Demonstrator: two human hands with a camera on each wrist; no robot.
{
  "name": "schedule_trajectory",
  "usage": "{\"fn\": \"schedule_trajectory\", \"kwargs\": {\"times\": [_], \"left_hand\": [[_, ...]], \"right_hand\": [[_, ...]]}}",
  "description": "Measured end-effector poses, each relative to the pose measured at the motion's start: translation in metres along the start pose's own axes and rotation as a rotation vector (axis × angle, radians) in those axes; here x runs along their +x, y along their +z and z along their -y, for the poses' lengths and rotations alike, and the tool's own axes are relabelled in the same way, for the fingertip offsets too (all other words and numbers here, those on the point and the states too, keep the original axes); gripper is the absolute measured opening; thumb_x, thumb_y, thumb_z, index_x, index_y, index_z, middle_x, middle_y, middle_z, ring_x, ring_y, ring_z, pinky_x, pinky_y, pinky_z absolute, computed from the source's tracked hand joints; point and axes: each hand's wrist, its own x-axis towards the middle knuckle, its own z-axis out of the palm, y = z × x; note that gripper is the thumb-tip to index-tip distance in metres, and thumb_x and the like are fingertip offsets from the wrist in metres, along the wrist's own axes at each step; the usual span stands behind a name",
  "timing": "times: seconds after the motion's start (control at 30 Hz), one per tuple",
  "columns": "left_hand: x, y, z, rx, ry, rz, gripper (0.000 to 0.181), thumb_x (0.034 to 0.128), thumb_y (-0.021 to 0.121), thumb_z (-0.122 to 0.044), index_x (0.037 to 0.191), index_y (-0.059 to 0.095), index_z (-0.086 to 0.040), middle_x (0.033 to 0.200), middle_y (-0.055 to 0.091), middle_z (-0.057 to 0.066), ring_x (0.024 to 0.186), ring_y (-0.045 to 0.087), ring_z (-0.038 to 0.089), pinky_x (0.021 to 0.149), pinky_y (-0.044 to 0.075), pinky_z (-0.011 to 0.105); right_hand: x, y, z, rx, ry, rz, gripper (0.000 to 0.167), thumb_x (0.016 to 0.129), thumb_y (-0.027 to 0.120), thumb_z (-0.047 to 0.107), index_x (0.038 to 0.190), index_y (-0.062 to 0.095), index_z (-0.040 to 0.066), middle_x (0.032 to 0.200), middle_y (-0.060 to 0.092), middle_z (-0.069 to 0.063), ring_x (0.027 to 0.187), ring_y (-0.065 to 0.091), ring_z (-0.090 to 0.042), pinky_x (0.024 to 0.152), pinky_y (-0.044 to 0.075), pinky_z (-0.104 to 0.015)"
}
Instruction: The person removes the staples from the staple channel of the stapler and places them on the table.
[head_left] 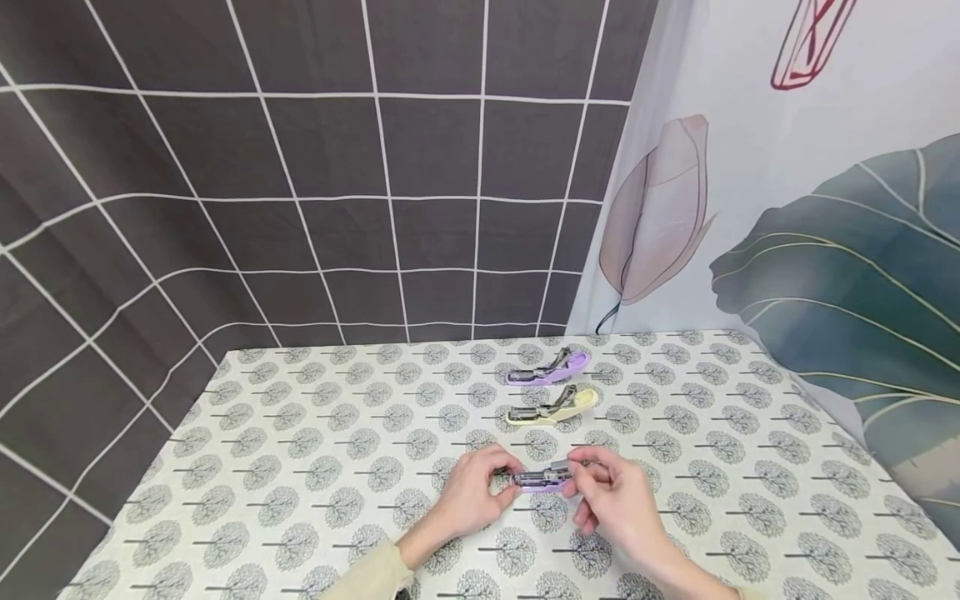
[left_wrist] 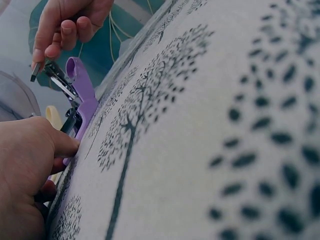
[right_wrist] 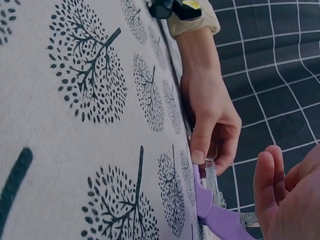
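Observation:
A purple stapler (head_left: 540,479) with its metal parts exposed lies on the tablecloth between the hands. My left hand (head_left: 472,492) pinches its left end between thumb and fingers. The right hand (head_left: 618,500) is over the other end, thumb and index finger pinching a small grey metal strip (left_wrist: 34,76). In the left wrist view the stapler's purple plastic body (left_wrist: 86,97) curls up at one end, with a metal arm (left_wrist: 60,80) raised beside it. Whether the strip touches that arm I cannot tell. The right wrist view shows part of the purple body (right_wrist: 222,220) beneath the fingers.
Beyond the hands lie a yellow stapler (head_left: 551,408) and, farther back, another purple stapler (head_left: 547,369), both with raised metal parts. The tree-patterned tablecloth (head_left: 315,500) ends at a dark grid curtain (head_left: 427,233) and a leaf-printed curtain (head_left: 720,275).

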Motion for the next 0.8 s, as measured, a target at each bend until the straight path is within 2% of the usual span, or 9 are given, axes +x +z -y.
{"fn": "schedule_trajectory", "kwargs": {"times": [0.43,0.8], "left_hand": [[0.0,-0.001,-0.001,0.018,0.002,0.006,0.024,0.0788,0.08,-0.009,0.1,0.074,-0.017,0.098,0.065,-0.014,0.065,0.044,0.0,0.076,0.04,0.024],[-0.001,-0.001,0.0,0.006,0.0,0.008,0.024,0.079,0.08,-0.008,0.1,0.073,-0.017,0.097,0.065,-0.014,0.064,0.044,0.0,0.068,0.038,0.02]], "right_hand": [[-0.002,-0.009,0.005,-0.044,-0.036,-0.008,0.023,0.096,0.06,-0.001,0.118,0.06,-0.009,0.079,0.066,-0.019,0.048,0.059,-0.024,0.045,0.054,-0.035],[-0.001,-0.018,0.002,-0.051,-0.052,-0.029,0.021,0.096,0.06,-0.001,0.116,0.062,-0.006,0.077,0.067,-0.018,0.047,0.059,-0.026,0.045,0.054,-0.036]]}}
